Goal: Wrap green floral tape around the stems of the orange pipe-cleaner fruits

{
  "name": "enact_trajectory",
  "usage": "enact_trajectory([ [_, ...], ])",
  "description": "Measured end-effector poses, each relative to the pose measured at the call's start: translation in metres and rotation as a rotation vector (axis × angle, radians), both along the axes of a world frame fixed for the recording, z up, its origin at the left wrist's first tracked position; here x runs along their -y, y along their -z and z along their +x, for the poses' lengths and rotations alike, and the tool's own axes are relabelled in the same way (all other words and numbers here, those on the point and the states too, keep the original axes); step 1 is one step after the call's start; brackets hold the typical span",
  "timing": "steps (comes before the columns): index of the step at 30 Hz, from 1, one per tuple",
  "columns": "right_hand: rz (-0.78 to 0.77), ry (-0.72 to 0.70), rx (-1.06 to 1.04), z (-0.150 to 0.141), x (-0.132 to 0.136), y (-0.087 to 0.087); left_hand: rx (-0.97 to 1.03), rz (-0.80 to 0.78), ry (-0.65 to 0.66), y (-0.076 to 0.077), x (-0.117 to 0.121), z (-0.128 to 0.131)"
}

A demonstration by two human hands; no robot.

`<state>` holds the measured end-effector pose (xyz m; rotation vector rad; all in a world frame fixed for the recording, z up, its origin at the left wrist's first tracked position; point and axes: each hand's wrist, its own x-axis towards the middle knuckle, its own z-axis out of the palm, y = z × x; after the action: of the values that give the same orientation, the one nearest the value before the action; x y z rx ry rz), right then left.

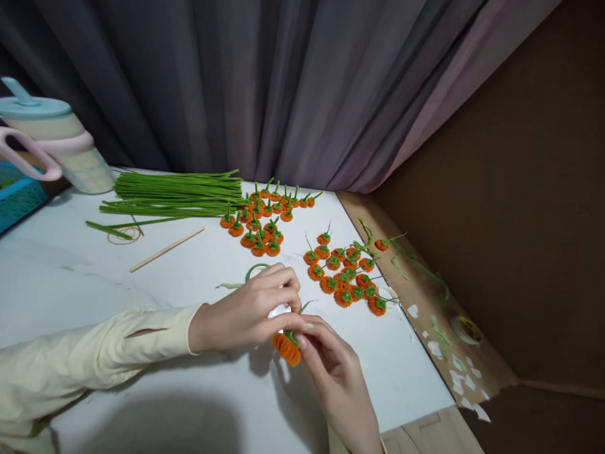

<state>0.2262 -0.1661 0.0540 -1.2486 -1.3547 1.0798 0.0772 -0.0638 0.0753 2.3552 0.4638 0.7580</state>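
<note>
A small orange pipe-cleaner pumpkin point(287, 349) with a green top is held over the white tabletop, tilted, between both hands. My right hand point(336, 371) pinches its green top from the right with thumb and fingers. My left hand point(258, 309) has its fingers curled and its thumb tip pressed at the same green top, where a thin stem end point(308, 306) sticks up. Something white point(280, 311) shows under the left fingers; I cannot tell what it is. Just behind the left hand lies a green ring point(256, 271), possibly a tape roll, partly covered.
Several finished pumpkins stand in a stemmed group point(258, 233) and a wire-tailed group point(343, 277). Green pipe cleaners point(177, 194), a wooden stick point(166, 250) and a tumbler point(78, 148) are to the left. Paper scraps point(457, 381) and a tape roll point(467, 329) lie right.
</note>
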Motion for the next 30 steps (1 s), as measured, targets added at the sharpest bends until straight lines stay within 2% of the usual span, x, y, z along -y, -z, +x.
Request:
enact_trajectory([
  [4,0.093,0.059,0.164,-0.005,0.002,0.001,-0.035,0.196,-0.018,0.002,0.002,0.000],
  [7,0.151,0.108,0.229,-0.010,0.002,0.004,-0.039,0.230,-0.034,0.003,0.001,0.000],
  [8,0.160,0.123,0.232,-0.011,0.002,0.004,-0.038,0.189,-0.033,0.004,0.000,0.000],
  [10,0.163,0.159,0.220,-0.012,-0.001,0.005,-0.041,-0.017,-0.026,0.007,-0.003,-0.002],
  [14,0.136,0.191,0.177,-0.009,-0.010,0.000,-0.074,-0.706,0.082,0.021,-0.007,-0.014],
  [16,0.086,0.137,0.141,-0.007,-0.020,-0.005,-0.039,-0.937,0.169,0.029,-0.006,-0.020],
  [18,0.027,0.069,0.065,-0.007,-0.034,-0.008,0.037,-1.003,0.154,0.036,-0.005,-0.026],
  [22,-0.109,-0.075,-0.056,-0.015,-0.069,-0.003,0.223,-1.047,-0.031,0.045,-0.009,-0.036],
  [25,-0.129,-0.152,0.044,-0.020,-0.088,0.003,0.276,-1.054,-0.102,0.051,-0.020,-0.047],
  [27,-0.012,-0.171,0.244,-0.020,-0.094,0.004,0.265,-1.085,-0.126,0.055,-0.029,-0.055],
  [30,0.381,-0.093,0.569,-0.012,-0.097,0.005,0.258,-1.181,-0.122,0.059,-0.041,-0.064],
])
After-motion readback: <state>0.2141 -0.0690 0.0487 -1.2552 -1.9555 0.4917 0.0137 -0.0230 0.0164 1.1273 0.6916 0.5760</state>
